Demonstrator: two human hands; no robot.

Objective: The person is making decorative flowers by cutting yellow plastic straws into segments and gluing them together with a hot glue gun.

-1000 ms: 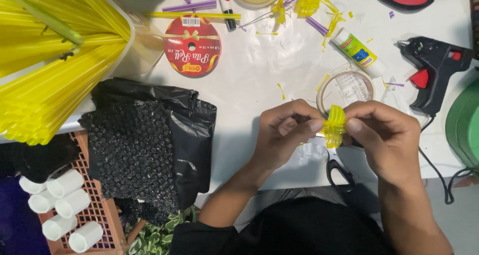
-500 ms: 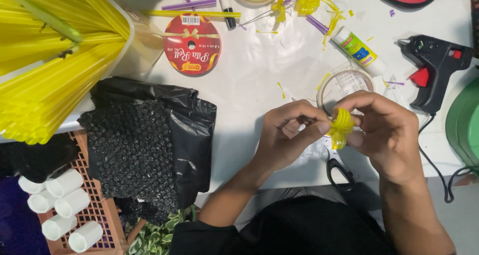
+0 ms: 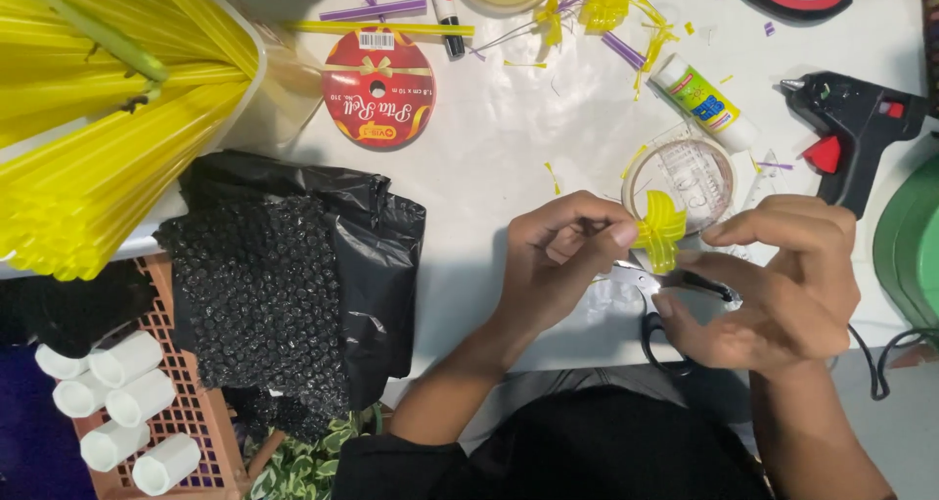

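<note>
Right of center, just below the clear tape roll (image 3: 691, 172), the left hand (image 3: 558, 265) pinched a small yellow straw bow (image 3: 660, 228). Right hand (image 3: 782, 285) sat beside it, fingers curled over scissors (image 3: 675, 295). Bow looked mostly shaped; 1 heap of uncut straws (image 3: 98, 138) waited upper left.

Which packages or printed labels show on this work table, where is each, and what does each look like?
Round red ribbon-roll label: upper middle of the white table, gold bow print, small white barcode sticker.
White glue bottle: upper right, lying tilted, yellow, green and blue label.
White marker pen: top edge, red print, black tip.
Black plastic bag of bubble wrap: left of the hands, unlabelled.
</note>
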